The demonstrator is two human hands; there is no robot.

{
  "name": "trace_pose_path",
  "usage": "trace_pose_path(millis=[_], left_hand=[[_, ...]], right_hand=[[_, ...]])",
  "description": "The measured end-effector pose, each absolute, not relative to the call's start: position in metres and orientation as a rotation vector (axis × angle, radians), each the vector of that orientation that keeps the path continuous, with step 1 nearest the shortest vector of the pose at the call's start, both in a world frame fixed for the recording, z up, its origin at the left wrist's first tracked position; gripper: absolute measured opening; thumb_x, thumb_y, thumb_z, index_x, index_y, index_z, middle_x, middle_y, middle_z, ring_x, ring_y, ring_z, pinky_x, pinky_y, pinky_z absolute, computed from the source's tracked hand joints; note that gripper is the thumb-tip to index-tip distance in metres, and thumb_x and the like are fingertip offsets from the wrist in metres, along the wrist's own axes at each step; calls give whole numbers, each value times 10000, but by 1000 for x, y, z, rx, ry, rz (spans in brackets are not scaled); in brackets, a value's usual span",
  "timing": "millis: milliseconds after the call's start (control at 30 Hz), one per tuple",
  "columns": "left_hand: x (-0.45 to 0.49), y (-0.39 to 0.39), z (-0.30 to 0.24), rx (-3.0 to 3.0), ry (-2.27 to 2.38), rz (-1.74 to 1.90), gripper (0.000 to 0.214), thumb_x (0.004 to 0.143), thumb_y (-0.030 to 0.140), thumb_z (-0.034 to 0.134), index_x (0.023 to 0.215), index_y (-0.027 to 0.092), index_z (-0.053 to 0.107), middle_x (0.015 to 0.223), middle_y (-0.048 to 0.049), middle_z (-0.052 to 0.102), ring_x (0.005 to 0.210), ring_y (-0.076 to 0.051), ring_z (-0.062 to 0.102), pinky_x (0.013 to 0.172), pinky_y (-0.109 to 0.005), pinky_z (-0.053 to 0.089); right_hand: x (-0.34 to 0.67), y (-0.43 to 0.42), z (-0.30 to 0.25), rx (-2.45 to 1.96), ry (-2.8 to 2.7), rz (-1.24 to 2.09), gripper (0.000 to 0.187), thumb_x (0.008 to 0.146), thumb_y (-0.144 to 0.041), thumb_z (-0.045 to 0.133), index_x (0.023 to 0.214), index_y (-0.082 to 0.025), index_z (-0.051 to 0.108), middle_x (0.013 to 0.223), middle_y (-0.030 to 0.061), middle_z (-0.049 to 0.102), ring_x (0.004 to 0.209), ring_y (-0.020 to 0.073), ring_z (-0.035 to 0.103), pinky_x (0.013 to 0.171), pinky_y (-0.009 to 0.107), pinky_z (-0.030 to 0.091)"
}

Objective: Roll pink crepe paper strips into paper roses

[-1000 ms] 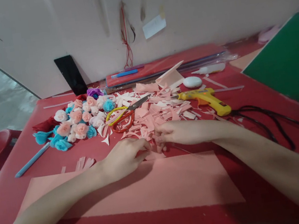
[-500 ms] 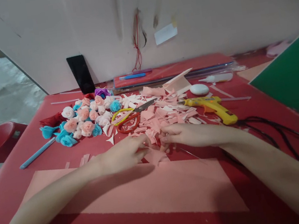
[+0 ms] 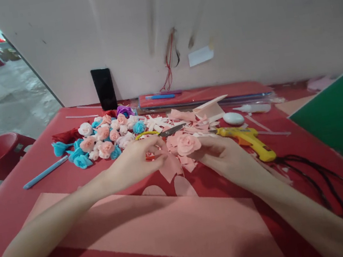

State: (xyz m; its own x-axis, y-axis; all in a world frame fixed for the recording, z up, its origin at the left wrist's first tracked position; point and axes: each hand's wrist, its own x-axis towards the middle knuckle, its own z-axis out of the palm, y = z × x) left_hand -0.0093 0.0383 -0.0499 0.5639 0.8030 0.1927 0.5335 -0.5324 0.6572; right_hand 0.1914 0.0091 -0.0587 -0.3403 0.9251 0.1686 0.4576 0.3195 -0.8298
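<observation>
My right hand [image 3: 223, 155] is closed on a pink paper rose [image 3: 188, 143] at the near side of the scrap pile, its layered petals turned up toward me. My left hand [image 3: 140, 161] is closed, with a pink piece of crepe paper [image 3: 169, 167] at its fingertips. Two rounded pink petals [image 3: 185, 185] lie below the hands, by the far edge of a large pink paper sheet [image 3: 160, 229]. Scissors [image 3: 172, 131] with yellow and red handles lie just behind my left hand, partly hidden by it.
Finished paper flowers [image 3: 103, 133] in several colours are heaped at the left, near a blue stick [image 3: 45, 171]. To the right lie a yellow glue gun [image 3: 251, 142] with a black cord, a white oval object [image 3: 233, 118] and a small bottle [image 3: 257, 108]. A phone [image 3: 104, 89] leans on the wall.
The pink rose has come up into plain view in my right hand, which has turned. My left hand has lifted slightly with pink paper at its fingers. The camera view has tilted up.
</observation>
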Motion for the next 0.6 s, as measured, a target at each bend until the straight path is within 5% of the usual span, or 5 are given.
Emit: trace_pose_path(millis=[167,367,500,600], left_hand=[[-7,38,-54,2194,897,977,197,805,47,381,813,164,540,806,0,638,722,-94,581,651,-202,465],[-6,29,-53,2278,686,1151,349,803,-17,317,713,149,611,742,-25,649,741,-108,583,701,-236,474],[-4,19,-49,2259,593,1219,240,818,44,431,873,151,639,955,-70,674,888,-146,594,781,-285,486],[-3,15,-48,2176,538,1202,132,803,143,559,884,137,663,907,-78,679,851,-161,596,763,-294,489]], right_hand=[[191,3,-60,-942,-1892,500,159,813,-148,554,735,-264,630,846,10,647,832,184,615,731,314,495],[192,0,-65,-747,-1932,250,216,862,-163,521,752,-276,668,758,7,504,695,143,515,604,272,447],[186,-4,-64,-739,-1941,334,236,890,-266,505,709,-242,654,669,-8,473,614,124,488,535,241,430],[178,-8,-61,-757,-1943,427,321,896,-260,491,597,-213,600,586,-18,476,533,110,489,462,217,412]])
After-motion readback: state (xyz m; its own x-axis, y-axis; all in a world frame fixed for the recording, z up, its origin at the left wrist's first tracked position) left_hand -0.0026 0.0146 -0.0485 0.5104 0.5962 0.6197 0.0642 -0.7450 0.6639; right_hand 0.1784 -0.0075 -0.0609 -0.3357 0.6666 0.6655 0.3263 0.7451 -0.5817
